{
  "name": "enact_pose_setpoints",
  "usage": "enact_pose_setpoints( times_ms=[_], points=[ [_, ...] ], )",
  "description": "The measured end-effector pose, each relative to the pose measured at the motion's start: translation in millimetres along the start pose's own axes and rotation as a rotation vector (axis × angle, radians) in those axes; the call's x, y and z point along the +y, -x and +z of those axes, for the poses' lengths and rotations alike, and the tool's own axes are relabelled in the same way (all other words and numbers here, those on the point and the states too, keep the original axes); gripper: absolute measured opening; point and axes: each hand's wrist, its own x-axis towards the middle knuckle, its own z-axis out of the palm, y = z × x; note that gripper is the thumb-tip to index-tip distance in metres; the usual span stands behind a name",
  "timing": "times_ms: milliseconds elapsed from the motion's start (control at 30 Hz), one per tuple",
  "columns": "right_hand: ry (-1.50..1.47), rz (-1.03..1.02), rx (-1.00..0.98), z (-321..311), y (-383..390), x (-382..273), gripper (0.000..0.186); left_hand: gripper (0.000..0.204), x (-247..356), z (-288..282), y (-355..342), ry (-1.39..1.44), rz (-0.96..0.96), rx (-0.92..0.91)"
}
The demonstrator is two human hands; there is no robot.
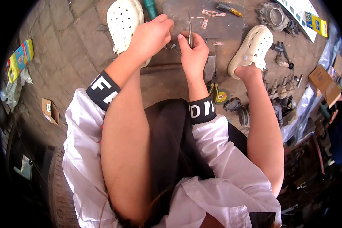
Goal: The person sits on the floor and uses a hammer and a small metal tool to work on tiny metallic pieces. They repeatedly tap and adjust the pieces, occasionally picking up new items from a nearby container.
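Note:
My left hand [150, 37] is at the upper middle, beside the cream clog on my left foot. Its fingers are curled together, and anything in them is hidden. Just to the right, my right hand [195, 53] is closed on a slim metal blade [190, 26] that points up and away from me; its handle is mostly covered by the fingers. Past the hands lies a dark flat board [176, 17]. Several bits of stripped copper wire [205, 23] are scattered on it, along with a dark tool with a yellowish end [230, 9]. A green handle [150, 8] lies left of the board.
Cream clogs [124, 22] are on my feet, either side of the work. Metal machine parts [273, 16] and green-handled pliers [215, 91] beside a round disc [221, 96] lie to the right. Cardboard boxes [325, 84] and plastic sheeting line the far right. A yellow package [21, 60] lies left.

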Motion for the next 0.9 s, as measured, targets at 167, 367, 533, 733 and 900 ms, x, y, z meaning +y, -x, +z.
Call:
enact_pose_setpoints(
  times_ms=[167,367,533,733,900],
  points=[
    [0.007,-0.007,-0.114,-6.1,-1.6,-0.7,0.013,0.01,2.8,-2.6,-0.4,0.106,-0.055,-0.023],
    [-0.174,0.15,-0.13,-13.2,5.7,2.2,0.014,0.009,5.8,0.5,-0.5,0.489,-0.165,-0.092],
    [-0.222,0.154,-0.057,-26.3,5.3,9.0,0.017,0.008,21.2,-4.5,-10.0,0.62,-0.376,-0.239],
    [-0.085,0.054,0.097,-25.7,24.1,14.8,0.027,0.009,26.7,9.1,-32.1,0.277,-0.217,0.083],
    [0.116,-0.075,0.141,-14.6,25.7,27.9,0.025,0.009,37.5,8.4,-40.4,0.175,-0.194,0.148]
  ],
)
